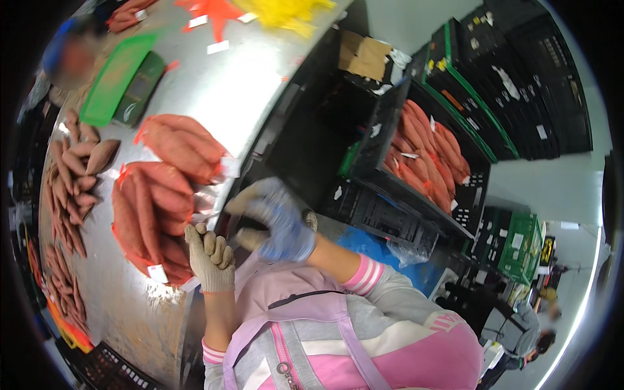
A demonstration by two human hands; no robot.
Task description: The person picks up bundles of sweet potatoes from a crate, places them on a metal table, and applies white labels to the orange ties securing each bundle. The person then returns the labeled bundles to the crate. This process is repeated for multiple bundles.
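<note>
My left hand [210,256], in a cream knit glove, is at the table's near edge with its fingers curled, beside a red net bag of sweet potatoes [153,219]. Whether it grips the netting I cannot tell. To its right my right hand [274,219], in a blue-coated glove and blurred by motion, has thumb and fingers apart with nothing seen between them. A second net bag of sweet potatoes [183,146] lies just beyond the first. White tags show on both bags. Loose sweet potatoes [68,180] lie in piles at the table's far left.
A green crate or tub [117,80] stands on the metal table [229,92], with red and yellow nets [282,12] beyond. Right of the table, a black crate [390,141] holds filled net bags, near stacked crates [507,83]. A person [68,53] is across the table; people [521,331] stand far right.
</note>
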